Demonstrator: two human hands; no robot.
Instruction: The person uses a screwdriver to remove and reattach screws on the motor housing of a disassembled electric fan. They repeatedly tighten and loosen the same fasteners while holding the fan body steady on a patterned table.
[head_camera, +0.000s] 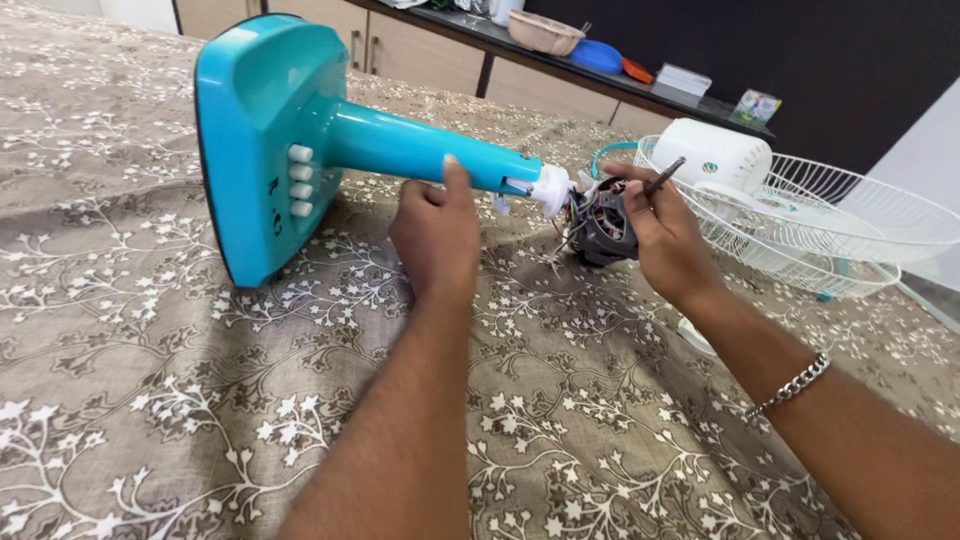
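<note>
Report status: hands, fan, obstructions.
Left hand grips stand. Right hand holds tool at motor. Grille lies beside, apart.

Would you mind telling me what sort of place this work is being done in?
Probably a home rather than a workshop: the teal fan stand lies on a floral bedspread, and a dark counter with wooden cabinets holds a bowl behind it.

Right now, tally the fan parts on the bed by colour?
Turquoise: 1, fan stand, steadied by left hand
White: 2, wire guard, motor cover
Dark: 1, bare motor, at right hand holding thin tool
Total: 4
</note>
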